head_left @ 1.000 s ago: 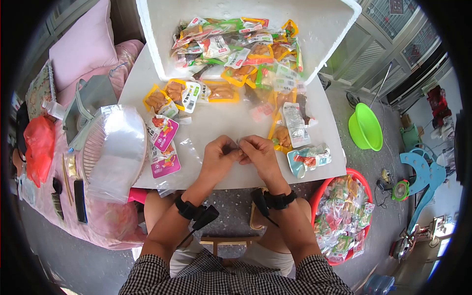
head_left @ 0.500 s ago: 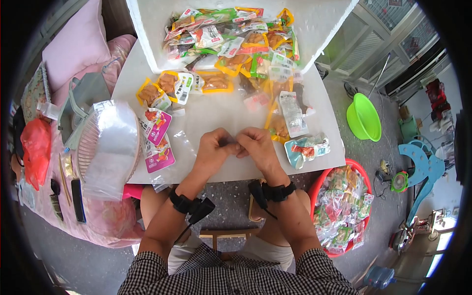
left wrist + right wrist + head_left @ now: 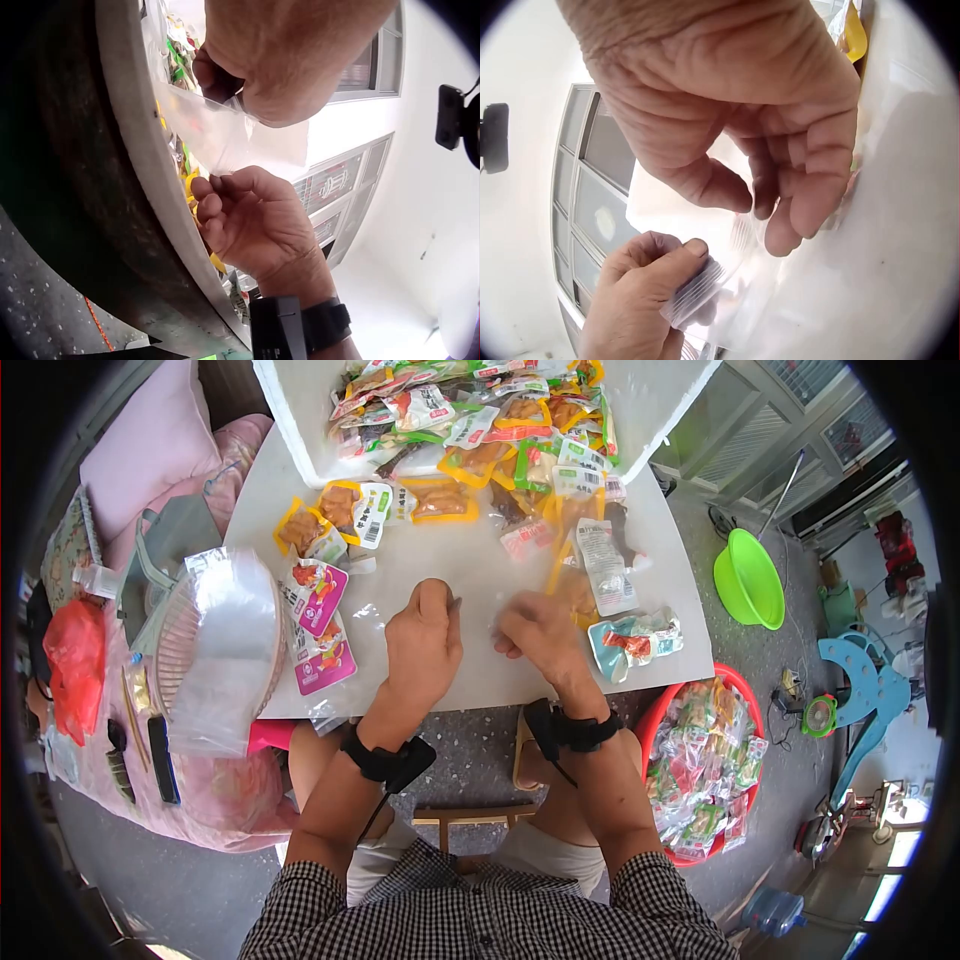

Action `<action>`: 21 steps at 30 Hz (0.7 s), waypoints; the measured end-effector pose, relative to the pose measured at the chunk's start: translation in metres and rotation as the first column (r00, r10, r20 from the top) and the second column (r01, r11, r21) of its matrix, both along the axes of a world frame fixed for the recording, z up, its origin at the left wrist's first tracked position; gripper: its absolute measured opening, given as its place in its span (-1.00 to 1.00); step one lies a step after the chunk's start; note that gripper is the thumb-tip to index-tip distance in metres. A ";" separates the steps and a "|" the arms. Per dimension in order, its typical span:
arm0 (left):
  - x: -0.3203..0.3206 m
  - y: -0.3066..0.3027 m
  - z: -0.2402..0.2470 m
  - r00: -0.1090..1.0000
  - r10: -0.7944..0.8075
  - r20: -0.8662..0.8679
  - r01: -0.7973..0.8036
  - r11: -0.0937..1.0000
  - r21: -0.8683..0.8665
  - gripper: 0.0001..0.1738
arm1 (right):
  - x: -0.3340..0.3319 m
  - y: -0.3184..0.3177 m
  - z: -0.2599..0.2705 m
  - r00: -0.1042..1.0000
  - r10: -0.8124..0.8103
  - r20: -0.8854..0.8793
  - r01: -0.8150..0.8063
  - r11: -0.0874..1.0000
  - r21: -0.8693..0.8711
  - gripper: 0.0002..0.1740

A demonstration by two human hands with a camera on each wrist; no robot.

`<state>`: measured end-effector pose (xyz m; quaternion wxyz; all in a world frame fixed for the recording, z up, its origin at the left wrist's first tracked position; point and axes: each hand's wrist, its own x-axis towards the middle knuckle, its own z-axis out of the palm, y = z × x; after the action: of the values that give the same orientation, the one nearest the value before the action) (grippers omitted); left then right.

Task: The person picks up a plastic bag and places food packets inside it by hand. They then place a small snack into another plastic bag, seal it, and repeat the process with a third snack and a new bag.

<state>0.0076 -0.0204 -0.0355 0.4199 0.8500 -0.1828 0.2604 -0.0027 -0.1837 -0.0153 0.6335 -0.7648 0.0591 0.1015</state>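
Observation:
A clear plastic zip bag (image 3: 277,146) stretches between the two hands over the near part of the table. My left hand (image 3: 425,645) pinches its ribbed edge between thumb and fingers; in the right wrist view that edge (image 3: 697,292) shows under the thumb. On the other side, my right hand (image 3: 545,635), blurred in the head view, pinches the bag's film between thumb and fingertips. Right of the right hand lie a white printed packet (image 3: 606,565) and a teal packet (image 3: 635,643). Pink-and-white packets (image 3: 322,600) lie left of the left hand.
A white foam box (image 3: 675,410) holding many food packets stands at the back. Yellow-edged packets (image 3: 355,512) lie before it. Left, a round basket (image 3: 170,670) carries clear bags (image 3: 228,660). A red basin (image 3: 650,725) of filled bags sits right, below the table; a green basin (image 3: 748,580) stands beyond.
The hands were together at the fingertips; now they are apart, with the bag spread between them. The head view has shifted slightly. The packets on the table stay where they were.

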 end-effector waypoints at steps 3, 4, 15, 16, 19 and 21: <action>-0.004 -0.001 -0.003 0.994 -0.111 0.007 0.108 0.975 0.197 -0.73 | -0.003 0.012 0.006 0.970 -0.203 0.134 0.189 0.976 0.112 -0.53; -0.007 -0.002 -0.003 0.988 -0.155 0.014 0.148 0.965 0.214 -0.71 | 0.000 0.010 0.000 0.956 -0.206 0.208 0.212 0.977 -0.006 -0.45; -0.022 -0.002 0.009 0.995 -0.096 -0.002 0.090 0.924 0.371 -0.53 | 0.006 -0.011 -0.013 0.844 -0.121 0.523 0.310 0.905 -0.291 -0.52; -0.022 0.000 0.008 0.997 -0.071 -0.021 0.074 0.927 0.369 -0.54 | 0.003 -0.008 -0.001 0.936 -0.181 0.301 0.220 0.970 -0.101 -0.54; -0.020 0.006 0.004 0.998 -0.016 -0.054 0.034 0.938 0.346 -0.56 | 0.008 -0.008 -0.005 0.961 -0.178 0.209 0.191 0.980 -0.044 -0.55; -0.019 0.011 0.003 0.999 -0.014 -0.044 0.027 0.948 0.318 -0.58 | 0.007 -0.007 0.003 0.989 -0.090 0.119 0.101 0.990 -0.094 -0.57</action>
<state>-0.0116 -0.0097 -0.0321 0.2836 0.9099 -0.2224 0.2055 0.0046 -0.1911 -0.0121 0.6012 -0.7962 0.0643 0.0240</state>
